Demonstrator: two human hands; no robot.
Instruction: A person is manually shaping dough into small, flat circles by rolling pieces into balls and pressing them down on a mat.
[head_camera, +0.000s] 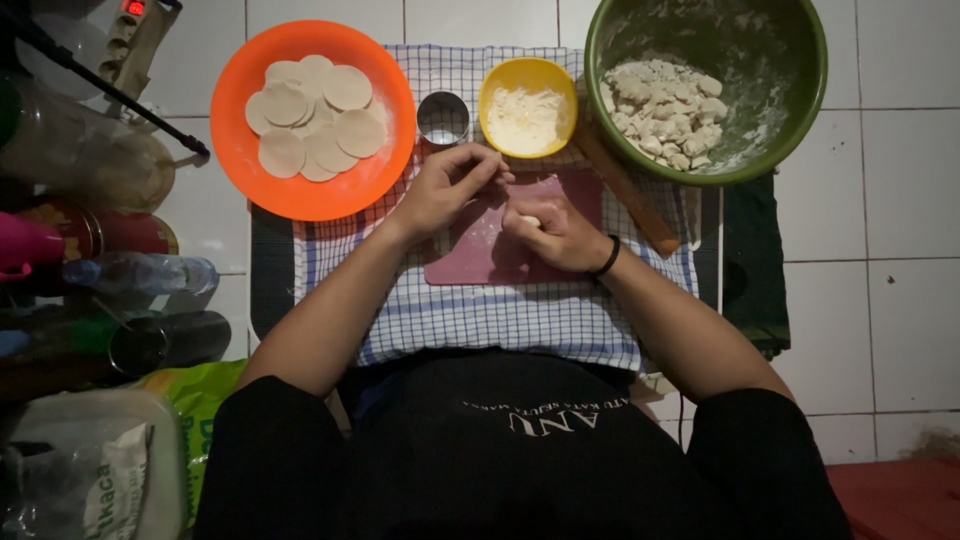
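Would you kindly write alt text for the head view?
Both hands, left and right, pinch a small dough piece over a pink cutting board. Beyond: orange plate of dough rounds, yellow flour bowl, green bowl.

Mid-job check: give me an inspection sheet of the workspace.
Surface: checked cloth on tiled floor; pink board on it.
Job's things: dough piece; orange plate of rounds; yellow bowl of flour; green bowl of lumps; ring cutter; rolling pin.
Clutter: bottles, jars, bags at left.
Grippers: left hand and right hand together over the board, pinching the dough.
Cables: power strip, top left.
Surroundings: white tiles.
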